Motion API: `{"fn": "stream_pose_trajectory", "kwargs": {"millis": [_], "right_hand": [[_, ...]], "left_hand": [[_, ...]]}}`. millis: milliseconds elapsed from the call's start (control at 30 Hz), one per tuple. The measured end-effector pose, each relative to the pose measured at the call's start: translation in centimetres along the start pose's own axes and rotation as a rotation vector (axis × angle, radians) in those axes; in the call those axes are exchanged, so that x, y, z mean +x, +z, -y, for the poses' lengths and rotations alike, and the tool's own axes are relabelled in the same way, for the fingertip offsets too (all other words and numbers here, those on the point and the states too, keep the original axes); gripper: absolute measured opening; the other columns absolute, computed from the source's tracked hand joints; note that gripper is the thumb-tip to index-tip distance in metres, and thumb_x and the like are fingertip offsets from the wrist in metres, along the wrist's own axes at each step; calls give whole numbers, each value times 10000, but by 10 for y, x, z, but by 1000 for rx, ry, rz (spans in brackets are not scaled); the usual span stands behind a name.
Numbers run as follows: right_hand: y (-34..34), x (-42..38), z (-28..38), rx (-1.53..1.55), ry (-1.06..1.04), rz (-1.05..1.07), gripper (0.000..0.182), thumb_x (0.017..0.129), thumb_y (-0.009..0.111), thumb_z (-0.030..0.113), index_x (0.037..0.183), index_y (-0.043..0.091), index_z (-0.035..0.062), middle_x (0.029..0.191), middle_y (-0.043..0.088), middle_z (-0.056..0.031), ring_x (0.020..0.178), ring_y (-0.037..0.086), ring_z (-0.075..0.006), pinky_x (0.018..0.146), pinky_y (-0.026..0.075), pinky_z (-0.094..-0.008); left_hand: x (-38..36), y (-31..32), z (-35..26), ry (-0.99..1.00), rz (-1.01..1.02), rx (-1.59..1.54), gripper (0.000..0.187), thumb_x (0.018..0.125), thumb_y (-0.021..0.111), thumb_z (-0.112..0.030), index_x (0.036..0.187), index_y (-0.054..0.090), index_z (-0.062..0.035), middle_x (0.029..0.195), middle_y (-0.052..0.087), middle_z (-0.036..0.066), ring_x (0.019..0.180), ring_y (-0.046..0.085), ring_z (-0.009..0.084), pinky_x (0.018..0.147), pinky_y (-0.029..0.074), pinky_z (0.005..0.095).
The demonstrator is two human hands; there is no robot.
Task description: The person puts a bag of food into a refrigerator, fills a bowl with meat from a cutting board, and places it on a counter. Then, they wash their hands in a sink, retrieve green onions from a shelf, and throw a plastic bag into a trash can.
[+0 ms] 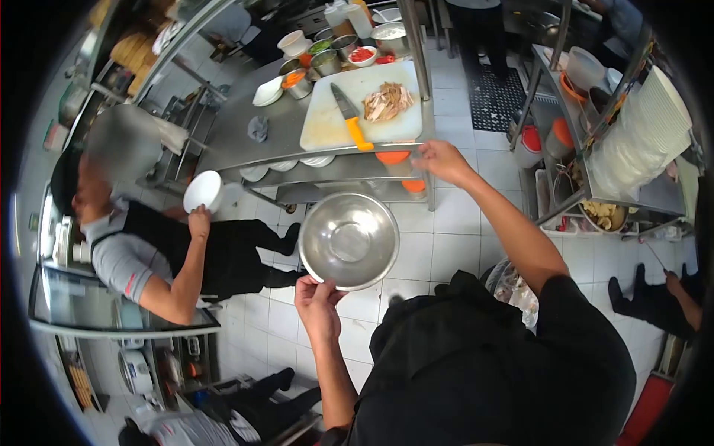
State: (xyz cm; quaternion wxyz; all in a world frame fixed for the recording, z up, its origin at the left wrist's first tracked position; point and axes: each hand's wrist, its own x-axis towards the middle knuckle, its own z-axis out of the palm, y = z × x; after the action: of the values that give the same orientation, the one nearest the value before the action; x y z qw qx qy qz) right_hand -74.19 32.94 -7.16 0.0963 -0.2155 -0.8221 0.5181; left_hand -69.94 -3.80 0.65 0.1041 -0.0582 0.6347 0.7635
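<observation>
My left hand point(318, 303) grips the near rim of a shiny metal mixing bowl point(349, 241), thumb over the edge. The bowl is held above the floor in front of my body, and nothing shows inside it. My right hand point(444, 162) is at the front right corner of the steel table point(227, 151), its fingers loosely bent and apart, with nothing visible in them. Nearby on the table lies a white cutting board point(316, 128). It carries a knife with a yellow handle point(358, 135) and a pile of sliced meat point(388, 102).
Metal containers point(325, 62) of ingredients and squeeze bottles point(348, 18) stand behind the board. At left, a co-worker point(149, 260) holds a white bowl point(203, 192). A rack with stacked white containers point(643, 137) stands at right. A bag-lined bin point(513, 293) is beside me. Other people work nearby.
</observation>
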Motion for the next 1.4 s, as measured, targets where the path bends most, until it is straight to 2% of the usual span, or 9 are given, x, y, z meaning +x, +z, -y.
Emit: {"fn": "stream_pose_trajectory", "kwargs": {"millis": [167, 267, 467, 500, 700, 900, 1033, 1233, 1400], "right_hand": [[4, 108, 13, -219, -82, -219, 603, 707, 746, 407, 1123, 608, -8, 969, 674, -177, 894, 650, -305, 832, 496, -376], [11, 175, 18, -436, -93, -262, 687, 672, 747, 455, 1171, 588, 10, 1050, 655, -190, 1001, 614, -333, 901, 462, -405], [43, 250, 48, -540, 266, -172, 1042, 554, 798, 526, 1413, 378, 113, 1408, 387, -255, 1314, 315, -447, 1032, 299, -586], [48, 263, 45, -507, 305, -150, 1125, 509, 813, 556, 1438, 336, 136, 1478, 267, -252, 1323, 264, -489, 1030, 248, -648], [74, 288, 52, -688, 498, -199, 1026, 530, 806, 523, 1401, 396, 171, 1397, 341, -216, 1273, 319, -422, 988, 311, -596], [78, 301, 41, -673, 412, -298, 562, 650, 743, 349, 1154, 612, 137, 1245, 448, -170, 1184, 397, -390, 948, 370, -564], [76, 312, 18, -694, 262, -416, 337, 740, 638, 193, 1072, 673, 152, 1136, 541, -193, 1028, 555, -412, 860, 492, -526], [41, 331, 17, -525, 293, -385, 420, 667, 659, 193, 1084, 689, 150, 1053, 656, -166, 986, 642, -332, 879, 514, -403], [11, 325, 58, -291, 131, -457, 585, 567, 707, 226, 1143, 672, 128, 970, 696, -156, 953, 650, -327, 866, 514, -377]], "left_hand": [[87, 16, -19, -19, 127, 17, 133, 838, 558, 57, 913, 496, -34, 877, 590, 68, 699, 601, 118, 586, 576, 250], [145, 17, -27, -52, 215, 35, 137, 839, 564, 51, 921, 503, -40, 885, 591, 67, 704, 605, 123, 588, 574, 254], [272, 34, -43, -94, 364, 106, 129, 838, 581, 30, 918, 514, -45, 895, 590, 60, 754, 602, 124, 608, 563, 255], [288, 44, -49, -95, 373, 128, 114, 840, 579, 24, 912, 523, -43, 891, 591, 56, 751, 600, 120, 607, 553, 255], [380, 74, -58, -73, 492, 161, 76, 840, 565, -1, 897, 527, -36, 864, 617, 68, 723, 630, 134, 631, 570, 262], [407, 100, -56, -112, 515, 189, 68, 838, 560, -6, 891, 522, -27, 860, 614, 78, 728, 632, 152, 643, 576, 285], [423, 111, -45, -141, 539, 234, 78, 837, 565, -13, 900, 520, -20, 867, 617, 86, 759, 638, 165, 662, 573, 303], [432, 136, -39, -182, 555, 261, 104, 829, 582, -22, 907, 513, -18, 865, 613, 94, 749, 639, 181, 674, 576, 318], [437, 165, -32, -191, 551, 236, 140, 793, 598, 20, 875, 485, 10, 833, 570, 99, 691, 614, 170, 619, 587, 302]]}}
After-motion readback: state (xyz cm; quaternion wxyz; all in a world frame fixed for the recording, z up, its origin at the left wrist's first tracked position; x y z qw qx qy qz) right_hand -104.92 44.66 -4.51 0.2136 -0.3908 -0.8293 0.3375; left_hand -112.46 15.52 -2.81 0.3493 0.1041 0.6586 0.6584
